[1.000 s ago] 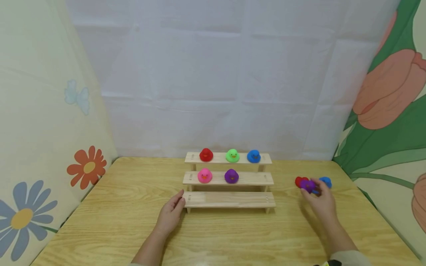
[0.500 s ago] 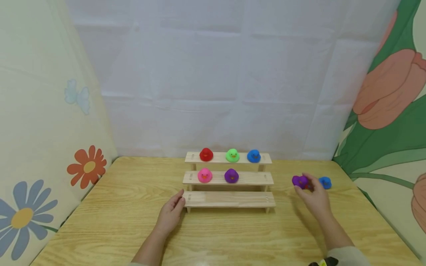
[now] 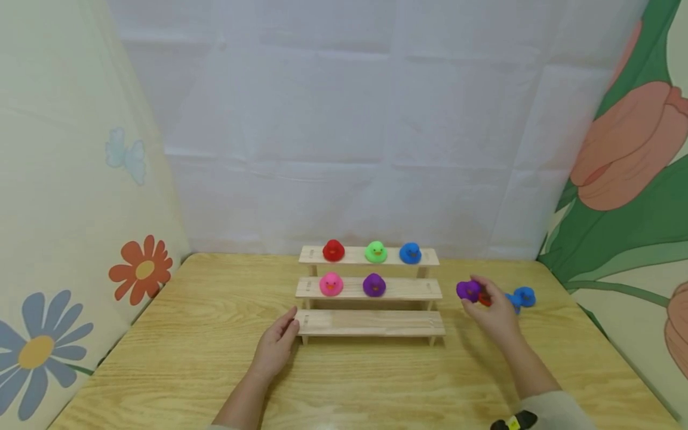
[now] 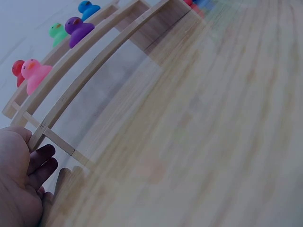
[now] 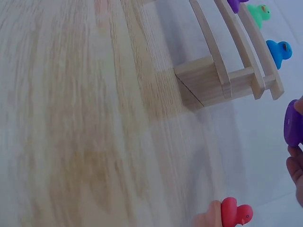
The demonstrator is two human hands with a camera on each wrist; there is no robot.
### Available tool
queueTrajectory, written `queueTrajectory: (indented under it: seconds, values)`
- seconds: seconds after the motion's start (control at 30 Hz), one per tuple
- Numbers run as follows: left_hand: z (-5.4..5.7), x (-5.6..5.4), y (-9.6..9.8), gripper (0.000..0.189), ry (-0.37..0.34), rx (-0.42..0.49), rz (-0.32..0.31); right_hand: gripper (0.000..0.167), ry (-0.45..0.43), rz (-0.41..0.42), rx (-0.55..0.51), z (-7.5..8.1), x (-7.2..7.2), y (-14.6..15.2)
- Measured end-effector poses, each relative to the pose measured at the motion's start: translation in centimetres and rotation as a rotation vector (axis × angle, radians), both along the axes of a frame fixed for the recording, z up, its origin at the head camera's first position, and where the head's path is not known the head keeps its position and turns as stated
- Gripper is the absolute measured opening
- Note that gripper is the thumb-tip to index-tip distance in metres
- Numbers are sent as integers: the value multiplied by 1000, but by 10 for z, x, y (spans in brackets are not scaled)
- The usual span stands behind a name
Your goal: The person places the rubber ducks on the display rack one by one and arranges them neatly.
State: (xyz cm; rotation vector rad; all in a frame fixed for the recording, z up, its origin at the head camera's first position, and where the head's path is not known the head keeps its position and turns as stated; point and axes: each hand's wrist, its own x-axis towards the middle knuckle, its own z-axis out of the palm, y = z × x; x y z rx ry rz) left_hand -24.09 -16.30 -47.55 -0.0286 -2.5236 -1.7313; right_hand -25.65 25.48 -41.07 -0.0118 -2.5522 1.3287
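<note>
Between thumb and fingers, my right hand (image 3: pixel 495 312) pinches a purple rubber duck (image 3: pixel 468 291), held off the table to the right of a three-step wooden display rack (image 3: pixel 371 322). In the right wrist view that purple duck (image 5: pixel 293 124) shows at the right edge. My left hand (image 3: pixel 276 346) grips the left end of the rack's lowest step, the thumb on top and fingers below in the left wrist view. On the top step sit a red duck (image 3: pixel 334 251), a green duck (image 3: pixel 375 252) and a blue duck (image 3: pixel 411 253). A pink duck (image 3: pixel 331 284) and another purple duck (image 3: pixel 374 285) occupy the middle step.
Behind the right hand, a red duck (image 5: pixel 230 212) sits on the wooden table (image 3: pixel 344 382), mostly hidden in the head view. Blue ducks (image 3: pixel 525 296) lie right of that hand. A white cloth backdrop (image 3: pixel 322 119) closes off the rear, with flower-patterned cloths at both sides.
My right hand has carried the purple duck leftward toward the rack, uncovering more of the blue ducks. The left hand and the ducks on the rack have stayed put.
</note>
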Motion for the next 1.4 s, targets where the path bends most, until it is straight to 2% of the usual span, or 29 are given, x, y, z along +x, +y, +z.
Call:
queueTrajectory:
  seconds: [0.33,0.73,1.4]
  values:
    - [1,2,0,47,4,-5,1,55,78,64,22,-2,-8,-15]
    - [1,3,-1,47,7,-9,8,57,21,117,58,-1,-14,-36]
    - [1,1,0,47,5,-4,9,62,77,244,74,-4,-26,-64]
